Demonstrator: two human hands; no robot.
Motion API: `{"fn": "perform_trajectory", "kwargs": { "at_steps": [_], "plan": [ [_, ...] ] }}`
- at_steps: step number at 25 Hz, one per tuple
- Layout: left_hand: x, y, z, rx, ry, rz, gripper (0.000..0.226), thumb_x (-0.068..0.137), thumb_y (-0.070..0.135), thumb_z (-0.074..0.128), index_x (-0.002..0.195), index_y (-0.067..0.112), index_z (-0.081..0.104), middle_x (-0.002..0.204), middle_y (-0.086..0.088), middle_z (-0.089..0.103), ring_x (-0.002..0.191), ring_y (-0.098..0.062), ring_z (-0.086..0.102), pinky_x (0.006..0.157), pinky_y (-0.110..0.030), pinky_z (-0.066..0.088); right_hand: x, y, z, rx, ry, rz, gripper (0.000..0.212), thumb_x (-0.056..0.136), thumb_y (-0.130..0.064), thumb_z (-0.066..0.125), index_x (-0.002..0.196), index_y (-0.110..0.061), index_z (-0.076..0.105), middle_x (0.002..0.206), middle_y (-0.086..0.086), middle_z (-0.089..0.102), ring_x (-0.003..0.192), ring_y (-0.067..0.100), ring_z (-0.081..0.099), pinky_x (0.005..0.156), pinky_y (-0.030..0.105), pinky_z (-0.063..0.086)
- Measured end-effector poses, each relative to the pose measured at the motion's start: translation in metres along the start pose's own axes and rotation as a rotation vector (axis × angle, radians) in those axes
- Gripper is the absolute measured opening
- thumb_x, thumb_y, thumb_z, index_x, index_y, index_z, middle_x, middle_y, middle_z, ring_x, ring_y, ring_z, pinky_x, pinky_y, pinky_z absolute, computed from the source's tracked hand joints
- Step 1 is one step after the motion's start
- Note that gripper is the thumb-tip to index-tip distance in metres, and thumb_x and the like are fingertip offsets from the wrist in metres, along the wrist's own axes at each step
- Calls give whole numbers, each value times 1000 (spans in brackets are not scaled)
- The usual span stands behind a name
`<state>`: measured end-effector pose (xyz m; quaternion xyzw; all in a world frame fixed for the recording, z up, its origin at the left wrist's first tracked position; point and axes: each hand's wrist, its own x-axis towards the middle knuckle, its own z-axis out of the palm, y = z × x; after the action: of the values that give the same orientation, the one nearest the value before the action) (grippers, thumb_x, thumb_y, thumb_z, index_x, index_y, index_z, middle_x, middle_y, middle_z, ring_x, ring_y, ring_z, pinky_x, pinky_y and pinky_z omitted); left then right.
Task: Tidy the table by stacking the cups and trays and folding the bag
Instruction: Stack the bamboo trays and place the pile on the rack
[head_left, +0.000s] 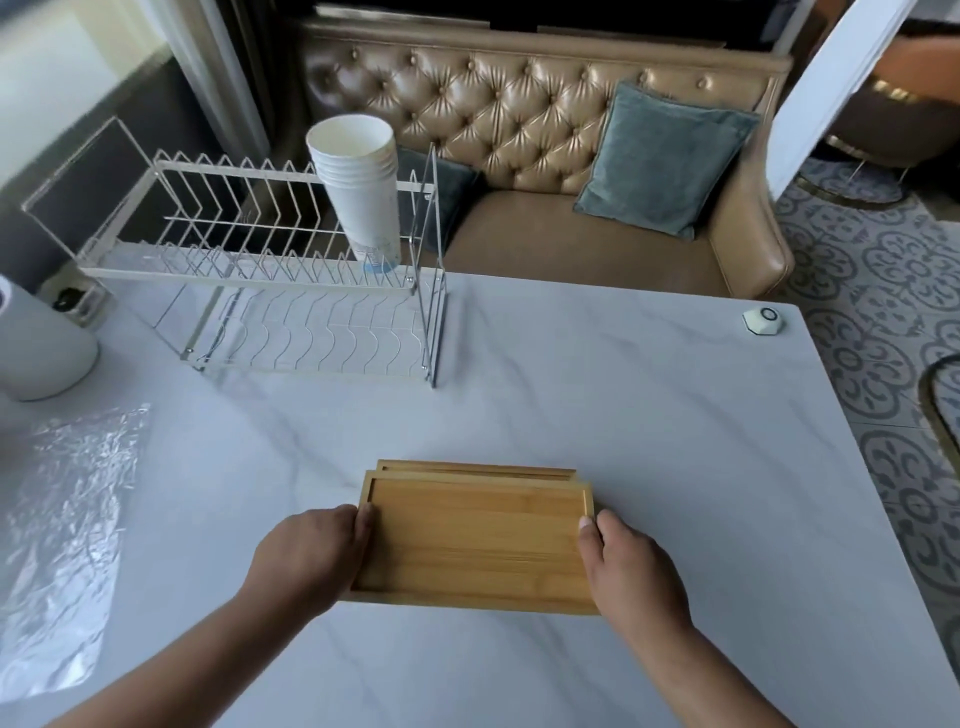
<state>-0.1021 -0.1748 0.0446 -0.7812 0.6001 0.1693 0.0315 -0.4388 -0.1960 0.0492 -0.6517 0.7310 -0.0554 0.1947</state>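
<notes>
While we are holding the stacked wooden trays (475, 540) at 6 o'clock on the bench (623, 415), our left hand (311, 551) is gripping their left rim and our right hand (631, 561) is gripping the right. The nested paper cups (358, 187) are standing in the wire rack (260, 260) at 11 o'clock. The clear bag (67, 530) is lying spread at 9 o'clock, near a white canister (36, 353).

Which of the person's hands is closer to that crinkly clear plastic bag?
Left. The left hand grips the trays' left end, on the bag's side; the right hand holds their far end, farther away.
</notes>
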Motion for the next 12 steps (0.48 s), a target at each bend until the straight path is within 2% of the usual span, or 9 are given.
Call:
{"fn": "perform_trajectory", "kwargs": {
  "at_steps": [3,7,12],
  "plan": [
    [9,-4,-2,10,12,8,60,104,58,15,72,22,52,66,3,61,68,-20,61,60,-35,49,5,-8,4,-61,-2,-17,40,105,-45,35,76,-18,41,70,5,67,70,32,64,57,36,48],
    [22,0,-1,33,22,24,57,105,55,17,74,23,54,67,3,62,70,-22,63,62,-36,52,18,-10,7,-109,12,-26,39,106,-44,35,77,-19,43,74,5,69,74,32,66,55,35,40],
    [28,6,13,21,8,18,57,104,56,17,70,24,50,62,5,55,65,-21,54,57,-34,41,29,-2,15,-137,13,-22,38,106,-44,34,78,-20,44,75,5,70,74,33,67,55,35,41]
  ]
}}
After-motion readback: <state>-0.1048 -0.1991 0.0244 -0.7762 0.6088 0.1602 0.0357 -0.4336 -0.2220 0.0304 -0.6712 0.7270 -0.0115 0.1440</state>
